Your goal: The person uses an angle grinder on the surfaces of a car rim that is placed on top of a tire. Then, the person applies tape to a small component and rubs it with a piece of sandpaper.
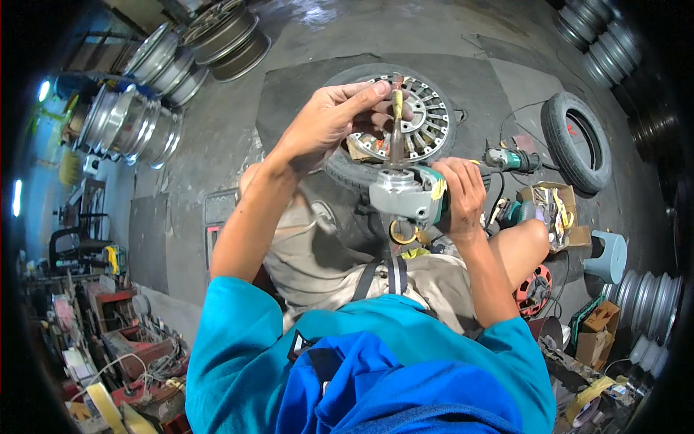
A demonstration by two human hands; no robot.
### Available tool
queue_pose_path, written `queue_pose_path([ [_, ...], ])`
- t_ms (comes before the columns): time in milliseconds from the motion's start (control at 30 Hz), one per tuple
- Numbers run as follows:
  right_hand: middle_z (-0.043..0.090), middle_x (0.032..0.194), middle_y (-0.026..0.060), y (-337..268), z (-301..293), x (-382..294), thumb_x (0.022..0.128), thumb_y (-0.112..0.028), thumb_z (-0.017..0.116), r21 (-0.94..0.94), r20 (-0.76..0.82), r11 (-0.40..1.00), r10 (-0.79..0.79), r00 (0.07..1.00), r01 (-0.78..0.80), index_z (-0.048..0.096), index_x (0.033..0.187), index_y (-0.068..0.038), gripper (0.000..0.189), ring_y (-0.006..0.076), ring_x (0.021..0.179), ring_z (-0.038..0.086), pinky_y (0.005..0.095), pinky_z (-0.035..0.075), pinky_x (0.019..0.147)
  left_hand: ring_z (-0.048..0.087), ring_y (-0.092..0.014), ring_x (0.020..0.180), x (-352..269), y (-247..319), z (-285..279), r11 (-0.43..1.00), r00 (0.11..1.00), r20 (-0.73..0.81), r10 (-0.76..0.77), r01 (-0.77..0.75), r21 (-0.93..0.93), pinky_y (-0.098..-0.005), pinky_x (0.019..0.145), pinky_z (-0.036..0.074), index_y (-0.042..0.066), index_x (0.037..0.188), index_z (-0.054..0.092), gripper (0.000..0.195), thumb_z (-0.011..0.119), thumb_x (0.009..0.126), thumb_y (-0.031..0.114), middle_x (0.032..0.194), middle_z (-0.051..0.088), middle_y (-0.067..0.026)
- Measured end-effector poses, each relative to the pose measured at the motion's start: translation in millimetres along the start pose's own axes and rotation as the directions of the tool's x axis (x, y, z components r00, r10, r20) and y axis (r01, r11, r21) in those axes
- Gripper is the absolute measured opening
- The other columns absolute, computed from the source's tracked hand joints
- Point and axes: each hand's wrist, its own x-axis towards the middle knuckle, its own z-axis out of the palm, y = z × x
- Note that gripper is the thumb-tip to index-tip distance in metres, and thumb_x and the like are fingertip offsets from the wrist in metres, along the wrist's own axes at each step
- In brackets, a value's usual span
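Note:
My right hand [463, 192] grips a green and grey angle grinder [409, 195] by its body, with its silver gear head turned to the left. A long metal shaft [397, 135] stands up from the head, with a yellow band and a reddish tip. At that tip, my left hand [352, 108] pinches with thumb and forefinger; its other fingers curl behind the shaft. Beyond lies a silver spoked alloy wheel rim [428, 116] on a tyre [352, 173], partly hidden by my left hand and the grinder.
A second power tool [504, 158] lies at the right, near a loose tyre [553, 125]. Closer in are a cardboard box of supplies [577, 211], a light blue stool [610, 255] and a red cable reel [534, 290]. Rims [124, 122] are stacked at the left. Cables cross the floor.

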Motion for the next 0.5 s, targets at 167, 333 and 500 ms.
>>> queue_pose_path([
  [167, 0.065, 0.101, 0.0149, -68.6, -10.3, -15.8, 0.078, -0.014, 0.063, 0.107, 0.163, 0.993, 0.024, 0.986, -0.042, 0.063, 0.11, 0.0, 0.035, 0.0327, 0.096, 0.063, 0.0455, 0.048, 0.085, 0.067, -0.012, 0.087, -66.3, 4.9, -13.2, 0.922, 0.999, -0.051, -0.011, 0.03, 0.386, -0.0252, 0.072, 0.051, -0.006, 0.118, 0.069, 0.039, 0.067, 0.099, 0.028, 0.101, 0.074, -0.0118],
  [333, 0.055, 0.094, 0.011, -154.3, -10.5, -21.2, 0.077, -0.016, 0.061, 0.191, 0.54, 0.97, 0.023, 0.842, -0.149, 0.059, 0.099, -0.002, 0.027, 0.0273, 0.09, 0.055, 0.0377, 0.043, 0.078, 0.069, -0.014, 0.077, -140.4, -25.9, -51.2, 0.915, 0.943, -0.227, -0.244, 0.302, 0.269, -0.0276, 0.073, 0.054, -0.006, 0.108, 0.072, 0.03, 0.071, 0.095, 0.021, 0.091, 0.074, -0.0108],
  [500, 0.053, 0.104, 0.0139, -174.0, 27.0, -33.1, 0.06, -0.022, 0.078, 0.268, 0.766, 0.949, -0.104, 0.634, -0.168, 0.056, 0.109, 0.001, 0.058, 0.03, 0.097, 0.053, 0.0392, 0.043, 0.084, 0.072, -0.016, 0.082, -174.9, -61.6, -91.1, 0.883, 0.909, -0.194, -0.368, 0.407, 0.233, -0.0275, 0.072, 0.054, -0.006, 0.105, 0.073, 0.024, 0.074, 0.093, 0.015, 0.092, 0.075, -0.0121],
])
